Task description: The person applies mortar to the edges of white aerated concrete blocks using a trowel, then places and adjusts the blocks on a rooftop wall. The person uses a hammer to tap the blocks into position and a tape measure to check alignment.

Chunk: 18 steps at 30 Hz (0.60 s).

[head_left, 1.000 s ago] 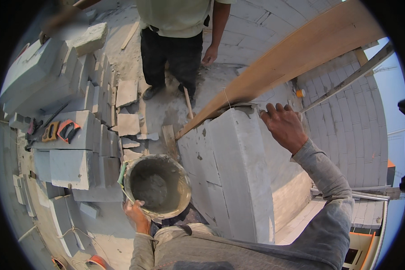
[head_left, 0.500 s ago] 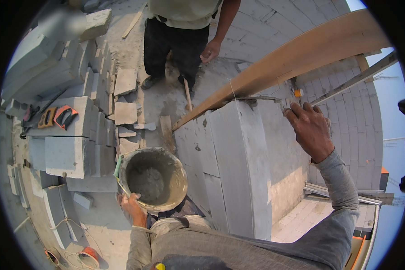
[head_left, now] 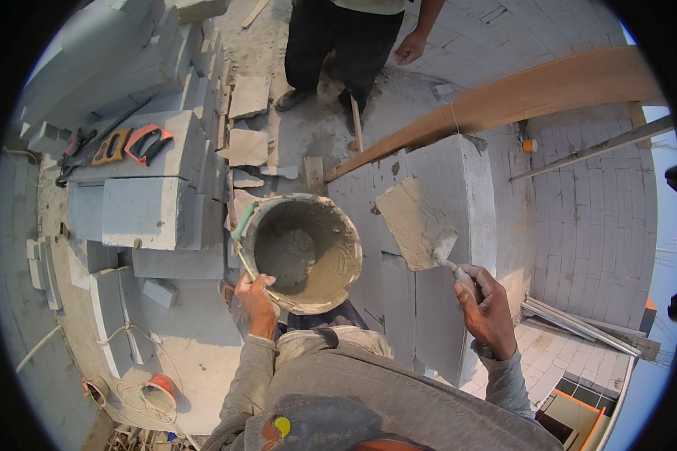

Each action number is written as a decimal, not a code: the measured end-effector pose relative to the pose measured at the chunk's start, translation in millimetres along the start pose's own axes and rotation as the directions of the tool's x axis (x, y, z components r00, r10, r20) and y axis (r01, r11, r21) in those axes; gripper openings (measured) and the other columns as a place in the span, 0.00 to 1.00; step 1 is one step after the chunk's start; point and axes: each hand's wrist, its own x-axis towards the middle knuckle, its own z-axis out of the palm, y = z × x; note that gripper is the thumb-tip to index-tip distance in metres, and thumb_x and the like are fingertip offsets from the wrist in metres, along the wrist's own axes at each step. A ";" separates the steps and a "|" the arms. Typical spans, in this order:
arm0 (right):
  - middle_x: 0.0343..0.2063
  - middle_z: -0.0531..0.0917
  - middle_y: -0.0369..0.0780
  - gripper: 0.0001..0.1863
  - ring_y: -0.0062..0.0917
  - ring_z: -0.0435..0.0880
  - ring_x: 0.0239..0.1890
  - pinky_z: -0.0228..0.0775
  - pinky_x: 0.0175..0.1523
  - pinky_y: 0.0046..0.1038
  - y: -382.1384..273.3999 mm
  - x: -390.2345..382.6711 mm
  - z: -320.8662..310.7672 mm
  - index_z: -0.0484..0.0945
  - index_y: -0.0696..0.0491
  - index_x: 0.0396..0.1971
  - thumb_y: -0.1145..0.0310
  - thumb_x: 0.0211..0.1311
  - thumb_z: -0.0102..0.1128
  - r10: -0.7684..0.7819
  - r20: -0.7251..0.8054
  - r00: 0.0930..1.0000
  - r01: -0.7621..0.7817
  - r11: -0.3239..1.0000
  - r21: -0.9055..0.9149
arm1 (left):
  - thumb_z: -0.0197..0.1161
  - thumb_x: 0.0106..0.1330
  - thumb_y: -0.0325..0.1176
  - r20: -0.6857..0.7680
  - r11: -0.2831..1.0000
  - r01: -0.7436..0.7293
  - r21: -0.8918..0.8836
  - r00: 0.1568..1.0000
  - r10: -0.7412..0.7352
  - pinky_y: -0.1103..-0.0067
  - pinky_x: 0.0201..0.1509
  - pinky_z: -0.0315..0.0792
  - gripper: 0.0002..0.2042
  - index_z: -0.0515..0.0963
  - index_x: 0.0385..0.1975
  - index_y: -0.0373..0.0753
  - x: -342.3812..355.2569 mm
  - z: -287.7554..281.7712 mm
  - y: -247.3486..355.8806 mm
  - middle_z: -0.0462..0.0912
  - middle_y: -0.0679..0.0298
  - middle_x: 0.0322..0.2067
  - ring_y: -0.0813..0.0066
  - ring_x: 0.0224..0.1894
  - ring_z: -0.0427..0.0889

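**Trowel raised over the block wall, mortar bucket held at the rim**

Half a second ago the right hand (head_left: 487,307) was stretched out toward the long pale wooden plank (head_left: 526,98) and no tool could be seen in it; now it has been drawn back toward the body and is clamped on the handle of a flat steel trowel smeared with grey mortar (head_left: 416,222), whose blade is held tilted above the top of the grey aerated-concrete block wall (head_left: 444,301). The left hand (head_left: 257,302) has stayed closed on the near rim of the round mortar-caked bucket (head_left: 302,252), which is held just left of the wall. The bucket is seen larger and nearer the middle of the view than before. The standing person in dark trousers (head_left: 338,41) has remained at the top of the view.

One bucket and one trowel are counted, and two hands of the wearer, well apart. One hand of the standing person (head_left: 411,49) is seen hanging open. One plank is laid aslant across the wall's far end. Two handsaws with orange-and-black handles (head_left: 132,144) are laid side by side on a stack of grey blocks (head_left: 139,210) at the left. The loose blocks and broken slabs on the floor are too many and too overlapped to be counted surely.
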 end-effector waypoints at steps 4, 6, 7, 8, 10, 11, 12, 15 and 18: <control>0.32 0.84 0.46 0.15 0.37 0.86 0.31 0.78 0.38 0.34 -11.1 0.6 83.9 0.81 0.58 0.47 0.72 0.60 0.65 -0.382 0.132 0.915 0.404 0.877 -0.262 | 0.60 0.46 0.19 0.038 0.989 -0.104 0.106 0.994 0.101 0.82 0.35 0.64 0.06 0.73 0.22 0.36 -4.0 -9.6 29.8 0.72 0.72 0.25 0.82 0.28 0.68; 0.36 0.84 0.51 0.17 0.45 0.87 0.33 0.80 0.39 0.38 -26.9 14.2 126.3 0.81 0.59 0.45 0.74 0.53 0.67 -0.333 0.245 0.910 0.407 0.827 -0.388 | 0.61 0.45 0.19 0.129 0.985 -0.145 0.096 0.983 0.132 0.82 0.33 0.62 0.06 0.72 0.22 0.35 -5.6 -9.1 46.1 0.71 0.73 0.25 0.82 0.28 0.66; 0.35 0.85 0.51 0.16 0.45 0.87 0.33 0.81 0.39 0.40 -36.6 25.1 150.8 0.82 0.59 0.43 0.73 0.52 0.68 -0.291 0.266 0.919 0.387 0.795 -0.467 | 0.61 0.45 0.19 0.161 0.974 -0.184 0.135 0.974 0.161 0.82 0.32 0.62 0.06 0.72 0.22 0.35 -6.8 -8.1 53.9 0.71 0.72 0.26 0.82 0.28 0.66; 0.35 0.85 0.52 0.15 0.45 0.88 0.33 0.81 0.39 0.42 -47.6 36.4 174.3 0.83 0.59 0.41 0.72 0.51 0.69 -0.248 0.285 0.926 0.369 0.759 -0.537 | 0.61 0.45 0.19 0.206 0.959 -0.237 0.159 0.957 0.202 0.82 0.32 0.62 0.06 0.72 0.21 0.35 -7.1 -7.1 61.8 0.71 0.72 0.26 0.82 0.28 0.66; 0.33 0.85 0.53 0.13 0.47 0.87 0.32 0.81 0.38 0.44 -67.6 51.7 206.9 0.83 0.60 0.36 0.71 0.50 0.69 -0.236 0.255 0.938 0.341 0.768 -0.542 | 0.62 0.44 0.21 0.302 0.885 -0.360 0.296 0.914 0.271 0.80 0.32 0.62 0.06 0.72 0.20 0.33 -6.5 -8.4 77.8 0.70 0.70 0.27 0.80 0.28 0.66; 0.32 0.86 0.53 0.12 0.47 0.88 0.33 0.81 0.39 0.44 -74.8 54.0 215.4 0.83 0.60 0.33 0.71 0.49 0.68 -0.271 0.214 0.939 0.343 0.800 -0.493 | 0.63 0.43 0.21 0.357 0.852 -0.426 0.303 0.880 0.313 0.80 0.32 0.62 0.06 0.71 0.20 0.33 -6.0 -9.8 84.1 0.69 0.70 0.26 0.80 0.28 0.65; 0.31 0.86 0.53 0.10 0.47 0.88 0.33 0.81 0.39 0.43 -81.7 56.1 221.9 0.83 0.60 0.31 0.71 0.48 0.68 -0.259 0.195 0.946 0.321 0.829 -0.457 | 0.63 0.43 0.22 0.411 0.817 -0.490 0.304 0.841 0.352 0.79 0.33 0.62 0.07 0.71 0.20 0.33 -6.0 -10.1 87.8 0.69 0.70 0.26 0.80 0.28 0.65; 0.31 0.86 0.53 0.10 0.47 0.88 0.35 0.81 0.43 0.43 -97.1 52.8 232.0 0.84 0.61 0.30 0.69 0.50 0.67 -0.253 0.116 0.960 0.278 0.882 -0.380 | 0.64 0.42 0.23 0.477 0.801 -0.507 0.319 0.816 0.327 0.77 0.32 0.60 0.10 0.68 0.20 0.33 -5.9 -13.7 94.0 0.65 0.71 0.25 0.80 0.29 0.62; 0.34 0.87 0.53 0.12 0.48 0.88 0.38 0.80 0.46 0.44 -98.9 45.1 239.8 0.84 0.60 0.34 0.67 0.53 0.67 -0.244 0.076 0.967 0.256 0.935 -0.247 | 0.63 0.44 0.21 0.467 0.900 -0.305 0.312 0.874 0.134 0.79 0.29 0.56 0.09 0.67 0.17 0.35 -0.7 -17.6 100.7 0.64 0.74 0.23 0.83 0.26 0.60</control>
